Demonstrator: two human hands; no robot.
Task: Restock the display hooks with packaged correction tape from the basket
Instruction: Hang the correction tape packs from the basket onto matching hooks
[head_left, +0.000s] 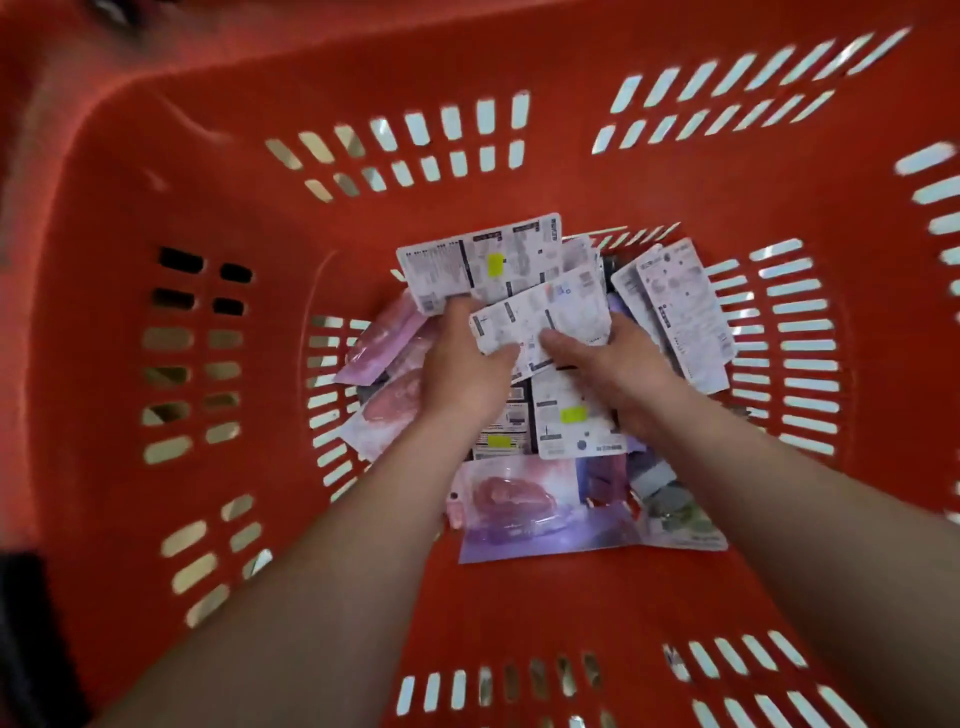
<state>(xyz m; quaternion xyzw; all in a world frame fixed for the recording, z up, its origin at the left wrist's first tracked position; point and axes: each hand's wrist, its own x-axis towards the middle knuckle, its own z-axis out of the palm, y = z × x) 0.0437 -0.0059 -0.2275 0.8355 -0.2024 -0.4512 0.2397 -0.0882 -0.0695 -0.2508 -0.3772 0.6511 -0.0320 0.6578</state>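
Gripping a fan of white-backed correction tape packs (483, 265), the left hand (462, 364) sits low in the red basket (156, 208), above the loose pile (519, 509); the right hand (618, 369), just beside it, pinches the front pack (545, 317) under its thumb.

A shop, it seems, red slotted shopping basket (208, 208), carded packs (524, 317) heaped on the basket's floor, printed backs with barcodes, yellow stickers (495, 265) on a few (print too blurred to read), pink blister fronts (511, 501) toward its near wall
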